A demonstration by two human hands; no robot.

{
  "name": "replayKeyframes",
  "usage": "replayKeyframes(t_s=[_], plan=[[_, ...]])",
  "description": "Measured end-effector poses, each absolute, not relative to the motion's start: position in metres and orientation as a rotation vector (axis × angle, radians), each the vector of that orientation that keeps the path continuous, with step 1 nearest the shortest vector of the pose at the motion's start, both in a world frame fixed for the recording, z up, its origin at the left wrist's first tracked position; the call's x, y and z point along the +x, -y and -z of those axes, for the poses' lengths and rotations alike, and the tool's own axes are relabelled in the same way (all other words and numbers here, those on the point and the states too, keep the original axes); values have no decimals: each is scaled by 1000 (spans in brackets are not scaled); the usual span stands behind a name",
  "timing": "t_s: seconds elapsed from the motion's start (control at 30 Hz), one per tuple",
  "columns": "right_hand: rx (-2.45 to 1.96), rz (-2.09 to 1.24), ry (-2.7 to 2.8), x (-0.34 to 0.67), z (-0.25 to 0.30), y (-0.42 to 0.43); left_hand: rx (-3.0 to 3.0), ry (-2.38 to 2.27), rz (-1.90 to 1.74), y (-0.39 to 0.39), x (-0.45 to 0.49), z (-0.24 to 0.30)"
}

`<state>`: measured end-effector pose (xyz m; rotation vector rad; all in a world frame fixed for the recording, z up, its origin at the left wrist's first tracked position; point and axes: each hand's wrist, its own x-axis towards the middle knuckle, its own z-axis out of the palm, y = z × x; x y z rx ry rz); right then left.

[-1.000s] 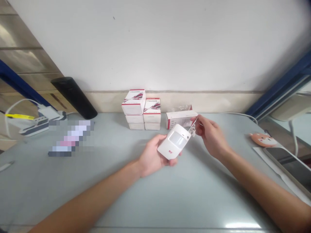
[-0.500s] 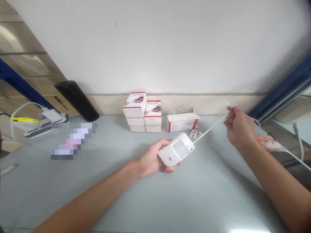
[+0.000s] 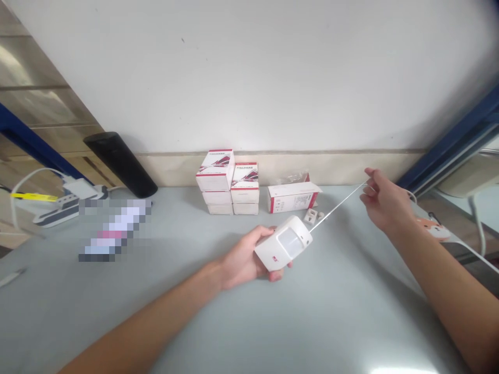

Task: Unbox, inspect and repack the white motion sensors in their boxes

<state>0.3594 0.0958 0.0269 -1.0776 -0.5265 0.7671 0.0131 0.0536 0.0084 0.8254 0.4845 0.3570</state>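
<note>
Moved up and to the right since the earlier frame, the right hand point(image 3: 384, 200) is now well apart from the white motion sensor point(image 3: 283, 243), with a thin wire point(image 3: 338, 206) drawn straight between them. The wire is pinched between the right thumb and fingertips, the hand otherwise being half open. The sensor is gripped by the left hand point(image 3: 244, 258), curled around its lower body. Its long axis is tilted from lower left to upper right, and the wire leaves its upper corner along that line. Just beyond that corner, a small white part point(image 3: 310, 215) lies on the gray table point(image 3: 312, 317), near an open white box point(image 3: 292, 198). Table surface stretches from the sensor toward the camera, and the far edge meets the wall.
</note>
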Motion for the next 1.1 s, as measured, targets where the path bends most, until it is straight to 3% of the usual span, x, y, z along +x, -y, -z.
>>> replayKeyframes(t_s=[0.3,1.1], plan=[[-936,-893,501,369,-31,-95,855,-403,-390,-52,14,-9],[-1119,-897,539,368,-24,-94,851,-465,-461,-47,17,-16]])
